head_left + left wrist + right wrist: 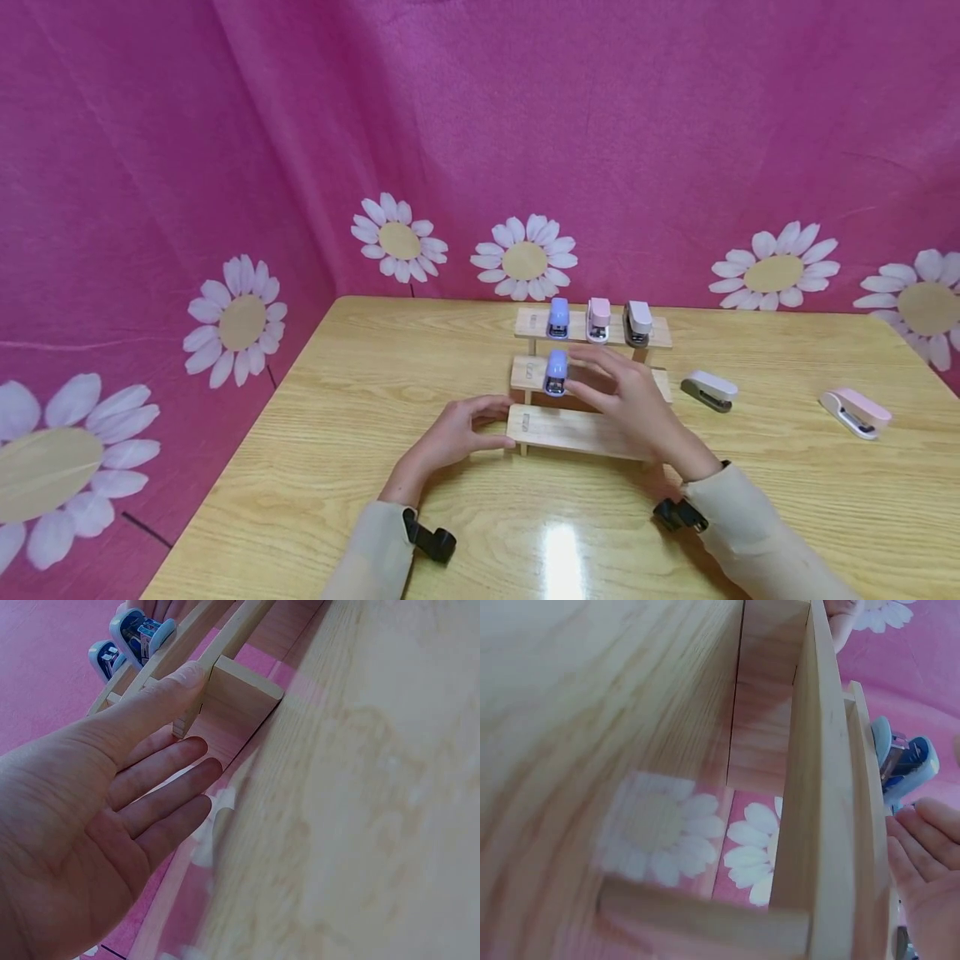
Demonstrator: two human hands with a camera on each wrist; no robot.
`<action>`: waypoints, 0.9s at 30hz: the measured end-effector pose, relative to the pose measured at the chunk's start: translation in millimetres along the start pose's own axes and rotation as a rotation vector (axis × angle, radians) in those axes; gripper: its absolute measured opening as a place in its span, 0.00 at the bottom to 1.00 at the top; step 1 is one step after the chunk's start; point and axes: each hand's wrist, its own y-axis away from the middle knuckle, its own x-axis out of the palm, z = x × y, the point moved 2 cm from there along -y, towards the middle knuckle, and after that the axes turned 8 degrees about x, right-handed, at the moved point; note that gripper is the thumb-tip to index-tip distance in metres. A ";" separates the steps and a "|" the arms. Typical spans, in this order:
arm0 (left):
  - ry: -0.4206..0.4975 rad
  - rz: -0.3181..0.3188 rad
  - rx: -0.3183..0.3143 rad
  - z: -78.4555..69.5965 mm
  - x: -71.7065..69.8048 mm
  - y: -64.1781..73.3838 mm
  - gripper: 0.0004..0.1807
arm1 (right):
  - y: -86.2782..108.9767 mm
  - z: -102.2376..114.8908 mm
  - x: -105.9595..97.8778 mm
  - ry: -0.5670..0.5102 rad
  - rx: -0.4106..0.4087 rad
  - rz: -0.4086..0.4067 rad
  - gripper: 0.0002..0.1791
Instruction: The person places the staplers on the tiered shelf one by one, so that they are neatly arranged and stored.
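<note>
A three-tier wooden rack [562, 427] stands on the table. My left hand [459, 429] holds the left end of its lowest tier, thumb at the front edge and index finger behind; the other fingers extend loosely in the left wrist view. A blue-purple stapler [556, 372] sits upright toward the left of the middle tier. Beside it on the right is my right hand [633, 400], reaching over the lowest tier. Its fingers look nearly straight in the right wrist view, close to the stapler [904, 761]; whether they touch it I cannot tell.
On the top tier stand a blue-purple stapler [558, 318], a pink one [597, 320] and a white-and-grey one [637, 323]. Right of the rack, a white-and-grey stapler [709, 390] and a pink-and-white one [857, 412] lie on the table [300, 500]. A pink flowered cloth [637, 150] hangs behind.
</note>
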 end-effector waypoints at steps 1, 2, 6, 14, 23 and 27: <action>0.001 0.000 -0.003 0.0 -0.1 -0.1 0.33 | 1.4 -0.7 -1.8 0.001 -0.016 -0.015 0.24; 0.002 0.000 -0.005 -0.1 -0.3 -0.2 0.33 | 3.0 -1.4 -3.8 0.002 -0.035 -0.029 0.24; 0.001 -0.002 -0.003 -0.2 -0.9 -0.6 0.33 | 8.3 -4.3 -13.9 -0.016 -0.126 -0.061 0.25; -0.004 -0.001 0.000 1.7 -1.2 -1.3 0.33 | 20.5 -15.2 -39.1 -0.031 -0.198 -0.058 0.28; -0.007 0.002 0.006 0.7 -0.4 -0.4 0.33 | 34.5 -43.0 -73.1 -0.040 -0.241 -0.129 0.23; -0.004 0.000 0.006 -0.4 -0.1 0.1 0.33 | 43.3 -57.5 -91.4 -0.013 -0.173 -0.165 0.26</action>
